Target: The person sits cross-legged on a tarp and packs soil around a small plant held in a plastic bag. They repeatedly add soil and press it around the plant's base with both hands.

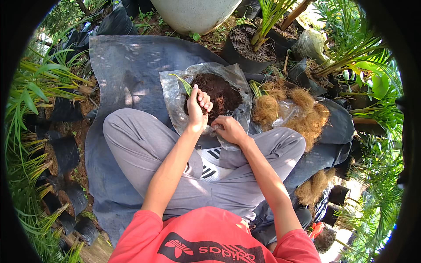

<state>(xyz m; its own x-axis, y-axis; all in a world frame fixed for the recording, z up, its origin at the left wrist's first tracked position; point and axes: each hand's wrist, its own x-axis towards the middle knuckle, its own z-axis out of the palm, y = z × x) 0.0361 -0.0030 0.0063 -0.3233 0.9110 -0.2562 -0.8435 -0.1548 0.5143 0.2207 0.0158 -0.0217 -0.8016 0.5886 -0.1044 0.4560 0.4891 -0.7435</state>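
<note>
A clear plastic bag with its mouth spread wide lies before my crossed legs, with dark brown soil in it. My left hand is at the near left side of the soil, fingers curled around a dark clump. A green leaf sticks up beside its fingertips; whether it grows from that clump is hidden. At the bag's near edge, my right hand pinches the crumpled plastic rim between thumb and fingers. Both wrists are close together, above my lap.
Brown coconut-fibre clumps lie right of the bag, some on clear plastic. Under me spreads a dark ground sheet. A large pale pot and a potted palm stand beyond it. Black planter bags line the left side. Part of another person shows at lower right.
</note>
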